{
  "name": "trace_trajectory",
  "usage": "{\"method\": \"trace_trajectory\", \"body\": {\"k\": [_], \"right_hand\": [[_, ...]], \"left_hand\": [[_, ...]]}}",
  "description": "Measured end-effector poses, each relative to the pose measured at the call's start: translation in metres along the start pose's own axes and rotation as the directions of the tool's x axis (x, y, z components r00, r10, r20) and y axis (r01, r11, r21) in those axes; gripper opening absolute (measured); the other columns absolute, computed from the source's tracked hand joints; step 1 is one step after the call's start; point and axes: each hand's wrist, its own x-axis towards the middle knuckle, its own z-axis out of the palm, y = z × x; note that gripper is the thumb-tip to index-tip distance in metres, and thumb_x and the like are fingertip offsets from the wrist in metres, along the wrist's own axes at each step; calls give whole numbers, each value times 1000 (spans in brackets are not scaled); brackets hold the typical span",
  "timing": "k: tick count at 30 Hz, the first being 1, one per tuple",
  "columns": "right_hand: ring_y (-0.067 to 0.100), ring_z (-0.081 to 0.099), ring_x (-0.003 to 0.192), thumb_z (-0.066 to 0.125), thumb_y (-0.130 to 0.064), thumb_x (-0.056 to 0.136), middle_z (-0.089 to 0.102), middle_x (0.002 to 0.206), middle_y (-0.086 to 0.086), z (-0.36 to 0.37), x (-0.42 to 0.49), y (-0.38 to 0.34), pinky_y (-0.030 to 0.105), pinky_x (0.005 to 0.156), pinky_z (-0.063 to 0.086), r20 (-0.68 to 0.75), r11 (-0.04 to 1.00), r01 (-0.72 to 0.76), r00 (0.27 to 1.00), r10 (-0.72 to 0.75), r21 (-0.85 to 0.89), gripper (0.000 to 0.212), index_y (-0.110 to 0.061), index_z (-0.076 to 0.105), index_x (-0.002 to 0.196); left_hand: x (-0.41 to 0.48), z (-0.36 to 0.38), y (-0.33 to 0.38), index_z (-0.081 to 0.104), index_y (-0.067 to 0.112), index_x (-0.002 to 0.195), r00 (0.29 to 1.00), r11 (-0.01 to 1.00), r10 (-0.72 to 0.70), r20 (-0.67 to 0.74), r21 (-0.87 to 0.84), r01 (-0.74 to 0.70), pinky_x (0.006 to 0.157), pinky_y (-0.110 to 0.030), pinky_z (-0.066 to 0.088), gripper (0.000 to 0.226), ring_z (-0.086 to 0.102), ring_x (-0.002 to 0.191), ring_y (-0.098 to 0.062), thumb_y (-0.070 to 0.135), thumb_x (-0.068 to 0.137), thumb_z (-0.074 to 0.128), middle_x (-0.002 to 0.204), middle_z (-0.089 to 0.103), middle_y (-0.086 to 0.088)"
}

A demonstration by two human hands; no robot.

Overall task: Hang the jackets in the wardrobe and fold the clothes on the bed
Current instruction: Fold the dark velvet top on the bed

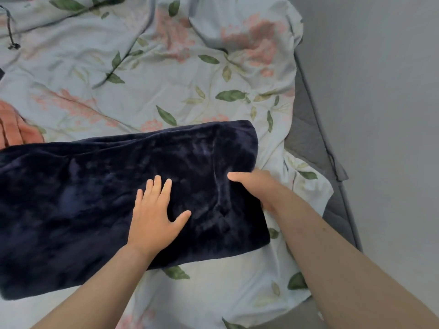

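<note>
Bedding fills most of the view: the bed (306, 129) is spread with a pale floral cover (166, 79), rumpled and creased, printed with pink blossoms and green leaves. Along the right side the cover stops short and a grey strip of the bed shows beside a plain grey wall (380, 91).

Item under handling: one navy garment (83, 198) of plush, velvety fabric. It lies on the cover at the near side of the bed, laid out as a broad flat band that runs from the left edge of the view to a squared-off end right of centre. What kind of garment it is I cannot tell from this fold.

My left hand (152, 217) rests flat on top of the navy garment, near its middle, palm down, fingers straight and slightly spread, thumb out to the right. It holds nothing.

My right hand (259, 186) is at the garment's right end. The thumb (237, 176) lies on top of the fabric and the fingers go beneath the edge out of sight, so the hand pinches that end between thumb and fingers. A crease runs through the fabric from the thumb.

Other items noted: an orange cloth (16, 129) with faint stripes lies on the cover at the left edge, just behind the navy garment and partly cut off by the view. A dark cord (10, 32) with a knotted end lies at the far left corner, well apart from both hands.
</note>
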Motion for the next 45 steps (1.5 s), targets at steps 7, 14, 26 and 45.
{"method": "trace_trajectory", "body": {"k": [7,14,26,45], "right_hand": [[20,69,108,76,-36,83,71,120,-6,8,5,14,42,93,56,51,927,117,988,-145,357,52,-31,60,132],[27,75,94,77,-40,80,76,108,9,20,-16,-2,36,65,61,161,795,-21,982,-97,607,32,-17,80,101],[33,74,90,61,-23,71,75,105,15,-79,-98,46,44,70,60,106,677,168,933,-344,717,38,-15,79,104],[14,72,91,78,-34,81,66,114,-4,174,-104,-85,37,79,62,235,899,277,901,-366,339,80,-43,32,146]], "left_hand": [[-4,-1,1,17,21,158,1000,999,-17,9,-48,17,122,-38,-4,90,-2,153,-18,65,86,50,166,9,-3],[-1,-10,-1,12,24,158,999,994,-30,18,-103,32,123,-38,-4,96,-7,152,-15,74,82,41,166,1,0],[30,14,86,-8,33,157,953,934,162,256,-352,-64,123,-42,-9,101,-25,147,-11,84,79,31,165,-17,4],[-30,-119,-33,67,14,126,932,-165,-191,307,-946,278,103,-48,48,53,63,118,-31,52,88,63,125,68,-15]]}}
